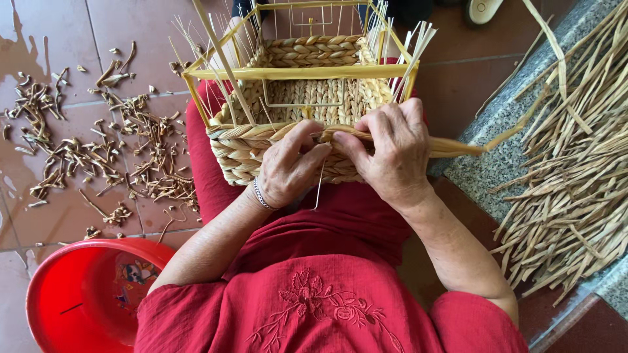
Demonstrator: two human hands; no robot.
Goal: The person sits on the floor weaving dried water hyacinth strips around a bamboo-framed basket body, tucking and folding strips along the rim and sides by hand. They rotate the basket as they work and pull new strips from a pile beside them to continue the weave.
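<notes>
Half-woven basket (288, 140) on yellow frame (297, 72), resting on lap at centre; left hand (288, 170) and right hand (392, 153) both pinched closed on flat straw strand (451, 147) at near rim, strand trailing toward 3 o'clock; straw pile (575, 163) at 3 o'clock, red tub (72, 294) at 8 o'clock.

The basket (288, 153) is coarse, matt braided straw on a glossy yellow metal frame (297, 72); the red basin (78, 294) is shiny plastic.

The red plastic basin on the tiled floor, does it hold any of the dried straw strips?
No, the red plastic basin shows only its bare inside, while the dried straw strips lie piled on the stone ledge.
</notes>
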